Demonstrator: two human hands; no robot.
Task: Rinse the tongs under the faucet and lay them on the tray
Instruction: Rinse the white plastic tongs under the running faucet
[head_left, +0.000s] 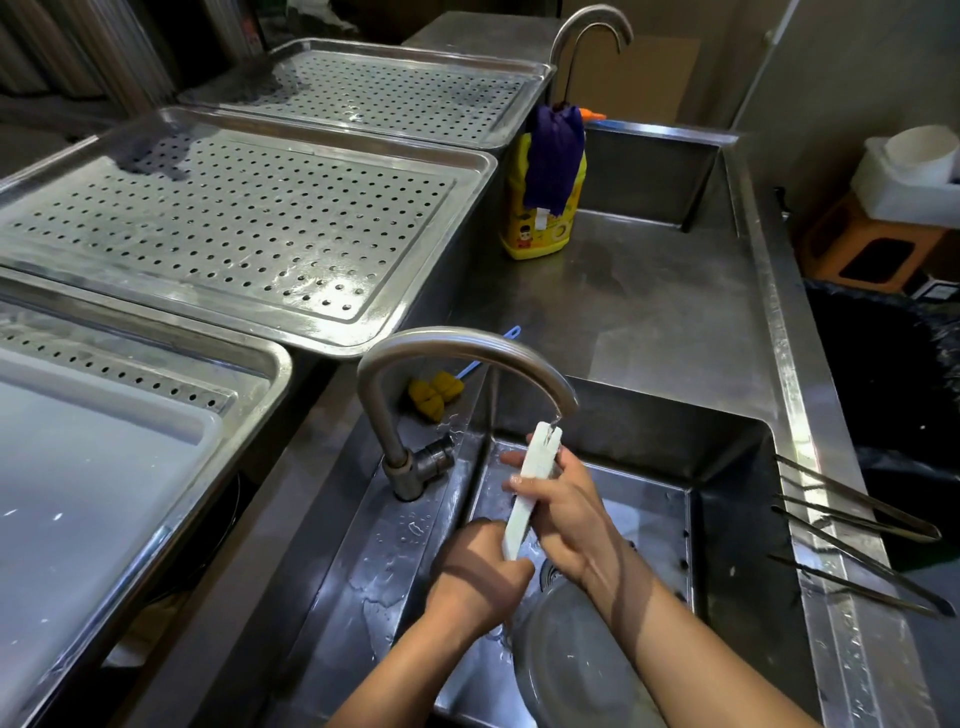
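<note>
Rinsing is the step in hand. Over the sink (727, 467), the left hand (475, 571) grips the lower end of the white tongs (535, 467). The right hand (566, 512) curls round their middle, and their upper tip sits in the faucet's (467, 348) stream. Next, I judge: lift them clear and lay them on the perforated tray (234, 228) beyond, to the left.

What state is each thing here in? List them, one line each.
white tongs: held tilted, tip under the stream, arms together.
faucet: running, thin stream.
left hand: grips the tongs' lower end.
right hand: grips the tongs' middle.
perforated tray: wet in patches, tongs not yet on it.
metal tongs: lying across the sink rim.
yellow bottle: upright, purple cloth draped over it.
</note>
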